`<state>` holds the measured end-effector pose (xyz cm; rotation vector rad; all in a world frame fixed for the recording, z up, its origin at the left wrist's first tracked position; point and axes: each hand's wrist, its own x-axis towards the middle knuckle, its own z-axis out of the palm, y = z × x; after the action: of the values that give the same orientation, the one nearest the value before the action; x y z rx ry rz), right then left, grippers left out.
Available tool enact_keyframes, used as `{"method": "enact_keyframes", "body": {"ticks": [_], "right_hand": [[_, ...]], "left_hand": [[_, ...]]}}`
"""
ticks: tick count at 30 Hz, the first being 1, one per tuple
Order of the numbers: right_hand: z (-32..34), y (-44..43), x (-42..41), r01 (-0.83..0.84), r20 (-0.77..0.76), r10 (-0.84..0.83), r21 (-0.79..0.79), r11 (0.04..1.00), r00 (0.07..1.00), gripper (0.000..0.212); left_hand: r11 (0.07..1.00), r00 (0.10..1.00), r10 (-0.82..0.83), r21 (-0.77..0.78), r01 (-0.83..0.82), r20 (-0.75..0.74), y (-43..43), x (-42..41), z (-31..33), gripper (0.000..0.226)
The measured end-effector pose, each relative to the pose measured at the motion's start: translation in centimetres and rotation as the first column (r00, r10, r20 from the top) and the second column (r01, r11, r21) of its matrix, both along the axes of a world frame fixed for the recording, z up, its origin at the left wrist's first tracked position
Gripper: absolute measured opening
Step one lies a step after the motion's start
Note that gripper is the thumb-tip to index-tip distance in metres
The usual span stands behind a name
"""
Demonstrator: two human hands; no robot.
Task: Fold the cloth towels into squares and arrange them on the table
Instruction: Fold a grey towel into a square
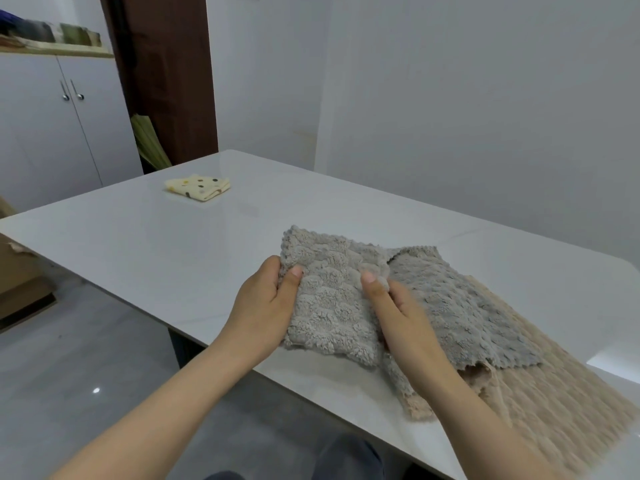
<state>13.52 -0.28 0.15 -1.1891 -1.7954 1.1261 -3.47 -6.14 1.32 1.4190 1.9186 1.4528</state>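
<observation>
The left forearm (166, 393) and right forearm (460, 403) are bare up to the frame's edge, the left hand (266, 306) and right hand (398, 317) are bare with short, plain thumbnails (296, 270), and dark grey trousers (349, 455) cover a knee.

Plain white walls (450, 81), pretty bare room. A glossy white table (138, 244) fills the middle and catches some glare. Far left there's a white cupboard (41, 133) with two metal handles (72, 91), and a wooden shelf (59, 50) on top holding stuff I can't make out. A dark brown panel (166, 64) stands right of it. The floor (86, 358) is shiny grey, with a cardboard box (20, 278) at the left edge.
</observation>
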Motion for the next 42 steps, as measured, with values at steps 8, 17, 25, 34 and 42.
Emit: {"method": "enact_keyframes", "body": {"ticks": [8, 17, 25, 34, 42], "right_hand": [[-1.2, -0.5, -2.6, -0.033, -0.043, 0.035, 0.040, 0.999, 0.998, 0.082], [-2.6, -1.4, -6.7, -0.096, -0.137, 0.095, -0.002, 0.995, 0.986, 0.030], [-4.5, -0.9, -10.7, -0.080, -0.135, 0.069, -0.082, 0.993, 0.989, 0.032], [-6.1, 0.4, -15.7, 0.015, -0.033, -0.018, -0.070, 0.997, 0.999, 0.033], [-6.5, 1.9, -17.5, 0.090, 0.094, -0.092, 0.029, 0.996, 0.991, 0.039]], "left_hand": [[0.999, 0.997, 0.038, -0.012, -0.037, 0.067, -0.3, -2.8, -1.3, 0.036], [0.995, 0.992, 0.102, 0.004, -0.103, 0.077, -1.2, -7.0, -3.6, 0.033], [0.988, 0.989, 0.142, -0.075, -0.139, 0.047, -0.2, -12.5, -6.7, 0.022], [0.985, 0.990, 0.139, -0.104, -0.136, 0.029, 2.8, -17.5, -7.4, 0.022], [0.983, 0.989, 0.150, -0.110, -0.149, 0.003, 4.9, -19.4, -7.6, 0.017]]}}
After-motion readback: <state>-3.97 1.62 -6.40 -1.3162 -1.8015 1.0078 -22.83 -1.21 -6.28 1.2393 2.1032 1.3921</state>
